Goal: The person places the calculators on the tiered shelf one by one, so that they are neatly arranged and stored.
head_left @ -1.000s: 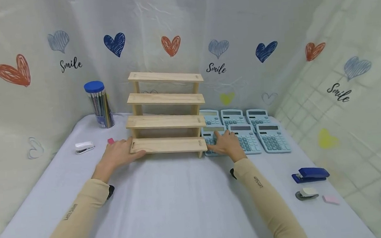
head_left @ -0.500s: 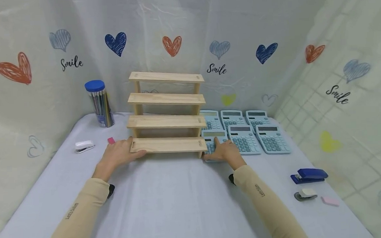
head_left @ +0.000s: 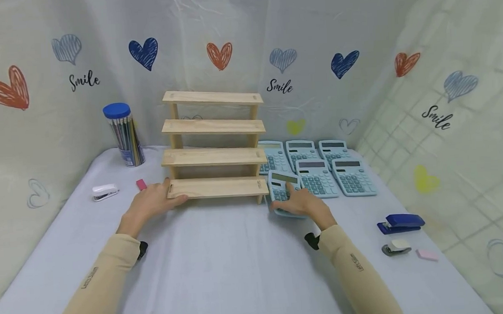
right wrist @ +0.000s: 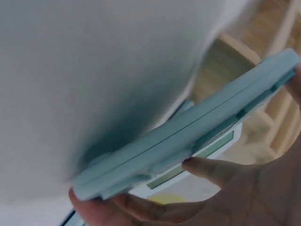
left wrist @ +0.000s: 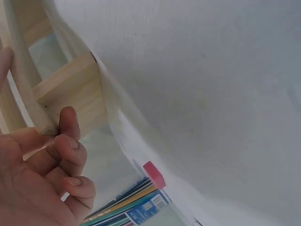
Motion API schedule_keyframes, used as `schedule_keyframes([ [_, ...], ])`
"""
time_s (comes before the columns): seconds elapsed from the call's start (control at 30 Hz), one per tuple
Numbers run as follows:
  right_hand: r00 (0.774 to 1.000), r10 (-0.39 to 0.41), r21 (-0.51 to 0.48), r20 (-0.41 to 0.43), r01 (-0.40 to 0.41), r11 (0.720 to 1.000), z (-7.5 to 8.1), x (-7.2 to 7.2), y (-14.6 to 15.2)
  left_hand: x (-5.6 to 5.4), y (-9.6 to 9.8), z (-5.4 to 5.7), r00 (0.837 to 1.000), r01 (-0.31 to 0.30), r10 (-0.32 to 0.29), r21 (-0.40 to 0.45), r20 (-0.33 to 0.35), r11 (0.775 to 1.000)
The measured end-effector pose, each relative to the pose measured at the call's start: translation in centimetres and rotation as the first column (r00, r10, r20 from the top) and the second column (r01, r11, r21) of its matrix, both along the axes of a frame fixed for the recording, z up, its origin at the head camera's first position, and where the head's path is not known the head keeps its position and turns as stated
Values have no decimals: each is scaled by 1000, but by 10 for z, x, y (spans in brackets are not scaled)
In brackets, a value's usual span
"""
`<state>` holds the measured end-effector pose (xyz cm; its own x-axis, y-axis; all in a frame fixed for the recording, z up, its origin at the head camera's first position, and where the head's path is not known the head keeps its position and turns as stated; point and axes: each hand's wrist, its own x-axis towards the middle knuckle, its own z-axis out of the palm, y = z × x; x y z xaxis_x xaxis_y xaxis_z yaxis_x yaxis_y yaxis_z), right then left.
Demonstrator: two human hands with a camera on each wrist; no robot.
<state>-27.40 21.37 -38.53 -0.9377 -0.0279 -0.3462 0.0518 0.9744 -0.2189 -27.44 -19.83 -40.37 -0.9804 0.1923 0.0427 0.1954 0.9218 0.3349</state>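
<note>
A four-tier wooden display shelf point(head_left: 219, 187) stands against the back curtain. My left hand point(head_left: 151, 200) grips the left end of its lowest board; in the left wrist view, curled fingers point(left wrist: 70, 150) lie at the board's corner point(left wrist: 44, 123). Just right of the shelf, my right hand point(head_left: 302, 202) holds a light blue calculator point(head_left: 279, 193) by its sides. That calculator is turned slightly and tilted, and in the right wrist view its edge point(right wrist: 178, 129) shows between thumb and fingers, raised off the cloth. Several matching calculators point(head_left: 317, 184) lie in two rows behind and to the right.
On the left are a blue-lidded tub of pencils point(head_left: 124, 135), a white stapler point(head_left: 105, 191) and a red eraser point(head_left: 141, 184). A blue stapler point(head_left: 402, 223), a small grey-and-white stapler point(head_left: 396, 247) and a pink eraser point(head_left: 427, 255) lie on the right.
My right hand has taken hold of the front-left calculator and drawn it toward me, out of its row, turning it slightly. The left hand stays on the shelf. The head view has shifted slightly.
</note>
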Motion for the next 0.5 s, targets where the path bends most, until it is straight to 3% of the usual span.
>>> schedule_keyframes([
  [0.13, 998, 53, -83, -37, -56, 995, 12, -8, 7, -1, -3, 0, 1000, 2, -2, 5, -2, 1000],
  [0.23, 991, 72, -121, -114, -86, 989, 26, -20, 7, -1, -5, 1, 1000, 8, -8, 15, -17, 1000],
  [0.5, 938, 66, -127, -341, -116, 985, 86, -66, -13, -4, -5, -7, 999, 28, -27, 51, -25, 998],
])
